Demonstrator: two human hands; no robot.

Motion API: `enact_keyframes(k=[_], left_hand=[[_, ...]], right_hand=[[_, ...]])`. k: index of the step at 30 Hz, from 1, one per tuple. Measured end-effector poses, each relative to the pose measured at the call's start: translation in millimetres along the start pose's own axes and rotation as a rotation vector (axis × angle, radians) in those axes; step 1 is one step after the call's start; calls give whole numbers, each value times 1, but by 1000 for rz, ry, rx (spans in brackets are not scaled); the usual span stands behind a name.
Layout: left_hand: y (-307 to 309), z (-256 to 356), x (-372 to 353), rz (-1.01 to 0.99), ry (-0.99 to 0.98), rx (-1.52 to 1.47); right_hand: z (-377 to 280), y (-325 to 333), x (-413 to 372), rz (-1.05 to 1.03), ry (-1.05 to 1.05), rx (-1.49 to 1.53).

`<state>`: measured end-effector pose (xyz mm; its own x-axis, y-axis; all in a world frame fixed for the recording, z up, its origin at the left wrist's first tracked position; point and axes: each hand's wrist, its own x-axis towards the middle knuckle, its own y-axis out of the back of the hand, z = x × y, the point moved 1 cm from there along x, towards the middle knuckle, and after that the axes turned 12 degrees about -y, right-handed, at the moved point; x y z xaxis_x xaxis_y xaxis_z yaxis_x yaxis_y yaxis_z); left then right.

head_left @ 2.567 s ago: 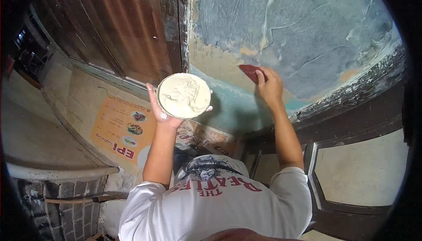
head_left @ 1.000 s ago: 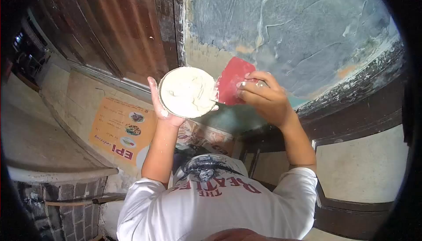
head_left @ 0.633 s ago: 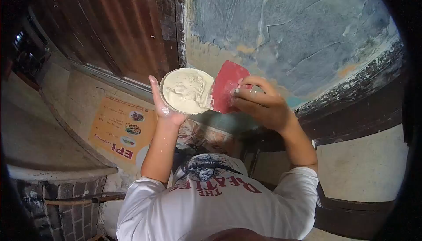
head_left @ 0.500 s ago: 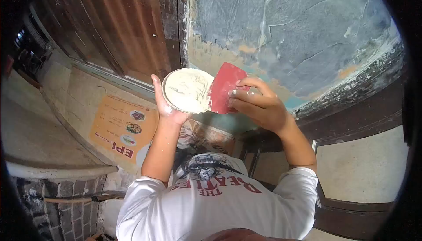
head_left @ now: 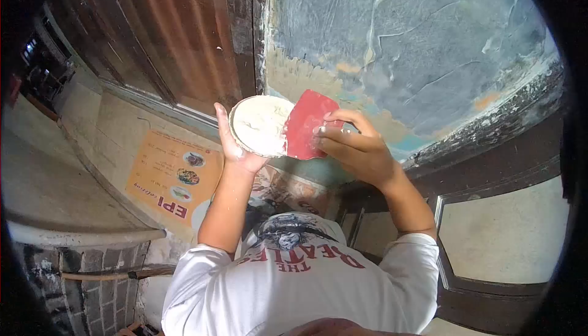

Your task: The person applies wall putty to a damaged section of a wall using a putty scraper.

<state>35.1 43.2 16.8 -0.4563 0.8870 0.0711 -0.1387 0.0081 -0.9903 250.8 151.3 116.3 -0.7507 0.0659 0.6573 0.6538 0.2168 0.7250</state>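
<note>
A round tub of cream-white paste [head_left: 260, 121] rests in my left hand [head_left: 236, 152], which cups it from below and from the left with the thumb up along its side. My right hand [head_left: 358, 149] pinches a red flat scraper [head_left: 311, 121] by its right side. The scraper's left edge lies over the right part of the paste, hiding that part of the tub. White smears show on the fingers of my right hand and on my left palm. Just beyond both hands stands a wall [head_left: 416, 36] with grey-blue, patchy filler on it.
A brown wooden door or panel [head_left: 177, 36] stands left of the wall. An orange printed banner [head_left: 174, 173] lies at lower left, near a curved ledge [head_left: 86, 235] over grey brickwork. At right is a dark wooden frame with pale panels [head_left: 496, 232].
My right hand and the scraper have moved slightly left, further over the paste. The tub in my left hand has stayed almost in place.
</note>
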Motion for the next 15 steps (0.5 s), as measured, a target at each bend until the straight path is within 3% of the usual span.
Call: enact_keyframes(k=[5,9,11,15], left_hand=[[0,1,-4,-81,42,-67],[-3,-1,-12,75,-36,59],[0,-1,-11,-102,-20,39],[-4,-2,-13,-99,0,22]], right_hand=[[2,3,1,19,-47,-108],[0,-1,-5,21,-70,-117],[0,-3,-6,12,-31,-111],[0,-6,-5,6,-47,-104]])
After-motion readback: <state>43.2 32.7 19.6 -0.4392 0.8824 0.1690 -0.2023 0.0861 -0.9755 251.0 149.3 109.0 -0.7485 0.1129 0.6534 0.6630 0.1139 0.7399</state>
